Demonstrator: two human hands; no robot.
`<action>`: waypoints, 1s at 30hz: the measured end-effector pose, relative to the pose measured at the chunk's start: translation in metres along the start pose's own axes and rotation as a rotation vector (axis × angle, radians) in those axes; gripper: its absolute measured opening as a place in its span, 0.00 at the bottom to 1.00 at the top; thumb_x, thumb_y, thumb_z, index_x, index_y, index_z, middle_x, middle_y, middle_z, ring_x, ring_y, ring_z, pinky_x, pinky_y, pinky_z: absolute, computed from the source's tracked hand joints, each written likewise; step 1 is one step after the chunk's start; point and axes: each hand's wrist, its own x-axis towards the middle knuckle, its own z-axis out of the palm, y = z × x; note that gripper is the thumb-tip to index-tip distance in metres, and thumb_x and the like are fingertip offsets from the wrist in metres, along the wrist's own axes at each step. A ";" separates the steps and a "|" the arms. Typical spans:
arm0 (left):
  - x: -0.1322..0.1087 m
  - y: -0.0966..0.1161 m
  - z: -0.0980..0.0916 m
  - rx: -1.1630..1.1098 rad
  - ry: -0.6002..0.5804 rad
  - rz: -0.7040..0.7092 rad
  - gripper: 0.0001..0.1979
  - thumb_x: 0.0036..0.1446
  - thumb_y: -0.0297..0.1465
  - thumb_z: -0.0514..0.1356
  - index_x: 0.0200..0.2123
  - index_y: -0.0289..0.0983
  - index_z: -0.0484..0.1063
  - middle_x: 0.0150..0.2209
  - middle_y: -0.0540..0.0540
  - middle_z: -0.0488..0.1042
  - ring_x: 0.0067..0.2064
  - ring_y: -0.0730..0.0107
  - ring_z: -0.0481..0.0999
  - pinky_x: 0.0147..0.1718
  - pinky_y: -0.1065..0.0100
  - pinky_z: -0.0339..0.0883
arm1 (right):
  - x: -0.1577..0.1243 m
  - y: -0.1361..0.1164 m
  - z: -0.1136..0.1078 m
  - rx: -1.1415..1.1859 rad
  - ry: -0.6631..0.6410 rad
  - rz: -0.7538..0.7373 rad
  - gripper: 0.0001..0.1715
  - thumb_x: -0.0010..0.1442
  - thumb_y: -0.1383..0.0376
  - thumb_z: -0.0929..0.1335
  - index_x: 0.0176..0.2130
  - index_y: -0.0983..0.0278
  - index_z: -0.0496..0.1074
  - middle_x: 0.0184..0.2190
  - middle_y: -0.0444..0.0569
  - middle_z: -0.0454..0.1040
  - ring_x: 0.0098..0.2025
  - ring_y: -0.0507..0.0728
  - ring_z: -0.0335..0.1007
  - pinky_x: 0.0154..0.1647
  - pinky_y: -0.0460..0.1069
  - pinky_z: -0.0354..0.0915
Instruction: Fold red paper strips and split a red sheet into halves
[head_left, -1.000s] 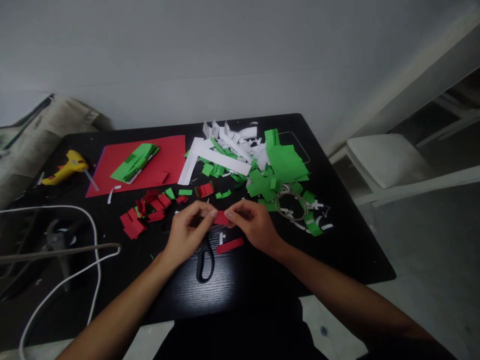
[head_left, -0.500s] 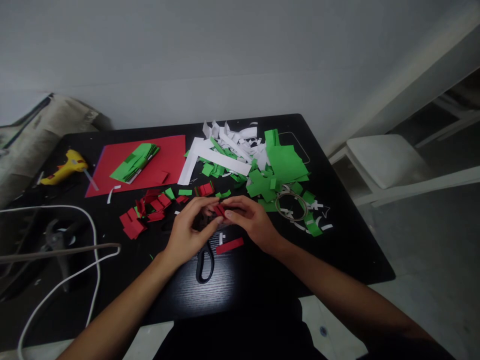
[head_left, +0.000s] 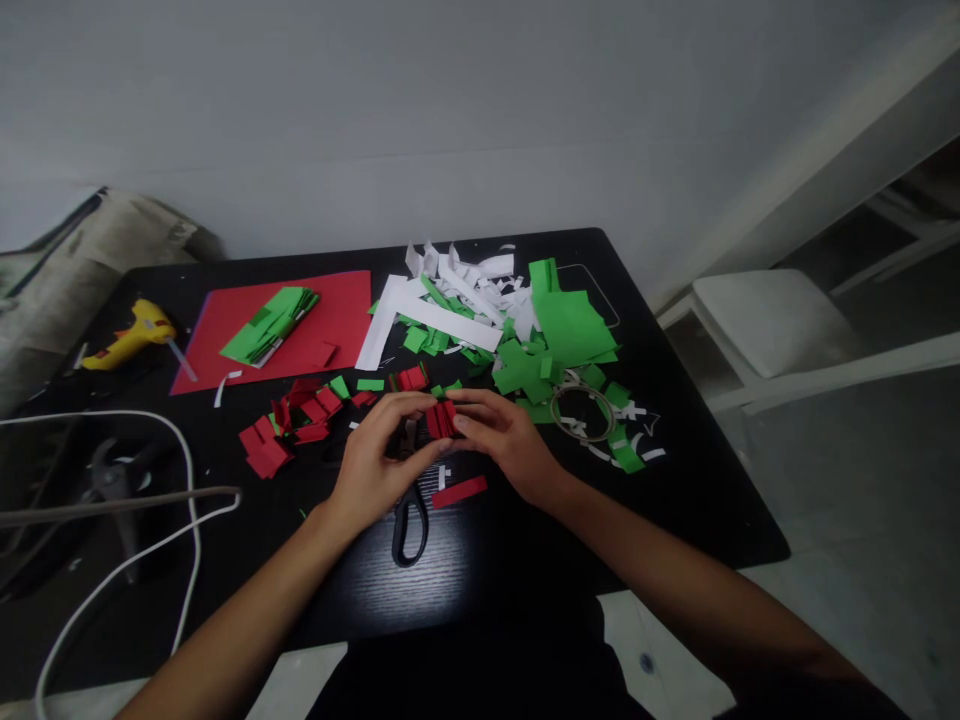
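A small stack of red paper pieces (head_left: pixel 441 420) is pinched between both hands over the middle of the table. My left hand (head_left: pixel 379 460) grips it from the left, thumb below and fingers above. From the right, my right hand (head_left: pixel 506 445) holds the same stack with its thumb on the near face. Under the hands lie scissors (head_left: pixel 410 530), their blades partly hidden by my left hand. Just nearer than the stack are a red paper strip (head_left: pixel 460 491) and a tiny white scrap (head_left: pixel 442 476).
Red cut pieces (head_left: pixel 266 447) lie left of my hands. Beyond are a red sheet (head_left: pixel 345 310) bearing green paper (head_left: pixel 274 322), white strips (head_left: pixel 450 318) and green sheets (head_left: pixel 574 325). A ring (head_left: pixel 555 412) sits right; a yellow glue gun (head_left: pixel 135 335), pliers (head_left: pixel 116 490) and white cable (head_left: pixel 196 540) left.
The red stack has turned in my fingers, and more of its layered face shows now. My right thumb has shifted slightly; both arms stay almost where they were.
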 end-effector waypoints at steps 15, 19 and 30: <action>-0.001 -0.009 -0.005 -0.042 0.081 -0.140 0.19 0.61 0.36 0.69 0.54 0.40 0.74 0.45 0.46 0.78 0.45 0.65 0.78 0.48 0.63 0.72 | 0.005 -0.004 -0.003 0.052 0.182 -0.043 0.18 0.55 0.61 0.76 0.46 0.58 0.82 0.40 0.46 0.80 0.38 0.54 0.79 0.39 0.49 0.76; 0.000 -0.010 -0.006 -0.130 0.097 -0.210 0.19 0.64 0.38 0.66 0.56 0.40 0.75 0.44 0.46 0.79 0.45 0.64 0.78 0.49 0.62 0.72 | 0.005 -0.005 -0.002 0.039 0.167 -0.019 0.17 0.54 0.60 0.76 0.45 0.59 0.82 0.40 0.45 0.80 0.33 0.52 0.78 0.34 0.48 0.74; 0.004 -0.007 -0.005 -0.301 0.076 -0.385 0.16 0.64 0.44 0.64 0.48 0.39 0.77 0.37 0.47 0.78 0.39 0.67 0.77 0.40 0.66 0.71 | 0.005 -0.005 -0.001 0.043 0.068 0.059 0.24 0.56 0.48 0.77 0.45 0.61 0.81 0.32 0.44 0.78 0.26 0.51 0.73 0.27 0.47 0.67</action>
